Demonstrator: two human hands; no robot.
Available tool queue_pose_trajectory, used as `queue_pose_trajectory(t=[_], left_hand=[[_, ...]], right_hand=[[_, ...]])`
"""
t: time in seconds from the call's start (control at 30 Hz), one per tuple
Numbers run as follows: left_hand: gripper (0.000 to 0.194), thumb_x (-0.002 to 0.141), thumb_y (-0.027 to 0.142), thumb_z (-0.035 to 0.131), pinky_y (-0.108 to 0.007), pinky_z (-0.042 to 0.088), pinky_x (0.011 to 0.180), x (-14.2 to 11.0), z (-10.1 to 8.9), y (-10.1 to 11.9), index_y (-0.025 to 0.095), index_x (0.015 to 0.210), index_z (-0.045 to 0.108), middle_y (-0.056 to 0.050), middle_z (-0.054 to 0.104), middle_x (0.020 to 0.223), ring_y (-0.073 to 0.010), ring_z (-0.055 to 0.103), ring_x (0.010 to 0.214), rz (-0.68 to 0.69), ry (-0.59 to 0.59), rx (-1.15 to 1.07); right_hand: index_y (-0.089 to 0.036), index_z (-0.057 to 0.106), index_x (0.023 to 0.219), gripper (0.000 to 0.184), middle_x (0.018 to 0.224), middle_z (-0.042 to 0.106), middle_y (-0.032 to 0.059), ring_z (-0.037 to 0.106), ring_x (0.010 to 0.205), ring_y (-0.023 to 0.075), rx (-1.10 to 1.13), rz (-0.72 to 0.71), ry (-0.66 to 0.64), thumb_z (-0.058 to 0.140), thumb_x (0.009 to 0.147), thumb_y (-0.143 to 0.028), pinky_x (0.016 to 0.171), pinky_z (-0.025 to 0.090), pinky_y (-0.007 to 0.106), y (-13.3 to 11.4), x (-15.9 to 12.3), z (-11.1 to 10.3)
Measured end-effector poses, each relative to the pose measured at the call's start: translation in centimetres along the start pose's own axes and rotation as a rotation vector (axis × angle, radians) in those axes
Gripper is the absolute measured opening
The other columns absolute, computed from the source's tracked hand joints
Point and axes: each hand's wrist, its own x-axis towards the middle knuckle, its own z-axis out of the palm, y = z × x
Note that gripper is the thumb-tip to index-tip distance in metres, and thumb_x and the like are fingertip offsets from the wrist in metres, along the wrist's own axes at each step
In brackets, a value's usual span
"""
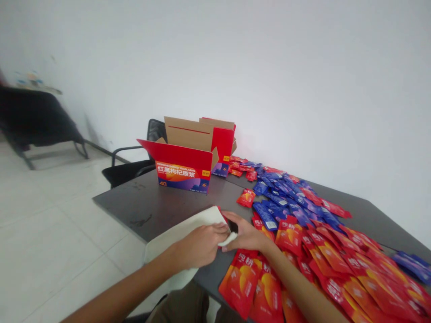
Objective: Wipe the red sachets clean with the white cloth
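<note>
Head view | left hand [198, 246] grip closed on white cloth [182, 237] — right hand [243, 236] at its fold, closure unclear | red sachets [323, 255] along tabletop [128, 202] right edge, open carton [188, 154] at far edge

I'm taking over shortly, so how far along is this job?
Done: the red sachets and blue sachets lie spread out, mostly in separate groups. In hand: the left hand and right hand are at a cream cloth. Remaining: sachets cover much of the table; the open carton's contents are hidden.
</note>
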Motion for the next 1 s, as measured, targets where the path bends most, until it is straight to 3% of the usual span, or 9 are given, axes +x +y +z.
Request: queue_pose_trajectory(t=[0.13,0.23,0.43,0.57,0.67,0.87,1.0], left_hand=[[0.049,0.082,0.003,0.043,-0.034,0.035,0.111,1.1,-0.4,-2.1,0.017,0.128,0.054,-0.009,0.055,0.137,-0.0199,0.05,0.127,-0.128,0.027,0.034],[0.053,0.08,0.003,0.043,-0.036,0.034,0.112,1.1,-0.2,-2.2,0.014,0.131,0.051,-0.011,0.053,0.138,-0.0208,0.047,0.129,-0.181,0.044,0.078],[0.049,0.083,0.004,0.042,-0.031,0.029,0.115,-0.5,0.0,0.0,0.013,0.129,0.053,-0.01,0.053,0.139,-0.0182,0.044,0.132,0.003,-0.011,-0.003],[0.055,0.081,0.004,0.041,-0.033,0.031,0.113,0.3,-0.3,-2.2,0.013,0.134,0.05,-0.01,0.051,0.14,-0.0186,0.045,0.132,-0.173,0.024,0.048],[0.052,0.082,0.005,0.04,-0.037,0.034,0.111,0.8,-0.4,-3.2,0.013,0.132,0.052,-0.012,0.052,0.139,-0.0214,0.048,0.129,-0.255,0.02,0.1],[0.05,0.082,0.005,0.043,-0.031,0.027,0.115,-0.5,0.5,-0.4,0.013,0.13,0.052,-0.01,0.056,0.136,-0.0179,0.044,0.132,0.003,0.004,0.051],[0.052,0.08,0.004,0.043,-0.033,0.032,0.113,0.1,0.3,-1.6,0.015,0.131,0.052,-0.01,0.054,0.138,-0.0189,0.046,0.13,-0.131,0.02,0.082]], right_hand=[[-0.02,0.051,0.132,0.095,0.138,0.05,0.0126,0.046,0.129,0.0295,0.004,0.014,0.019,0.088,0.047,-0.041,0.114,0.03,0.046,0.0,0.1,0.0],[-0.018,0.049,0.133,0.096,0.14,0.047,0.0146,0.045,0.13,0.0298,0.007,0.043,0.02,0.088,0.048,-0.041,0.114,0.029,0.046,0.0,0.1,0.0],[-0.018,0.05,0.133,0.105,0.144,0.04,0.0147,0.042,0.132,0.031,-0.017,0.066,-0.004,0.09,0.039,-0.04,0.114,0.029,0.045,0.2,0.2,0.2],[-0.021,0.055,0.128,0.09,0.139,0.046,0.0114,0.045,0.13,0.0283,0.023,0.013,-0.008,0.088,0.047,-0.04,0.115,0.028,0.043,-0.2,0.2,0.1],[-0.022,0.054,0.129,0.091,0.138,0.048,0.011,0.046,0.128,0.0276,0.036,-0.011,0.005,0.088,0.047,-0.04,0.114,0.03,0.043,-0.2,0.1,0.1],[-0.02,0.053,0.131,0.102,0.141,0.043,0.0124,0.044,0.13,0.0297,0.017,0.038,0.04,0.091,0.038,-0.039,0.113,0.03,0.044,1.1,0.2,0.5],[-0.021,0.056,0.128,0.092,0.139,0.046,0.0106,0.046,0.129,0.0278,0.013,-0.003,0.021,0.089,0.045,-0.04,0.113,0.03,0.042,0.7,0.1,0.5]])
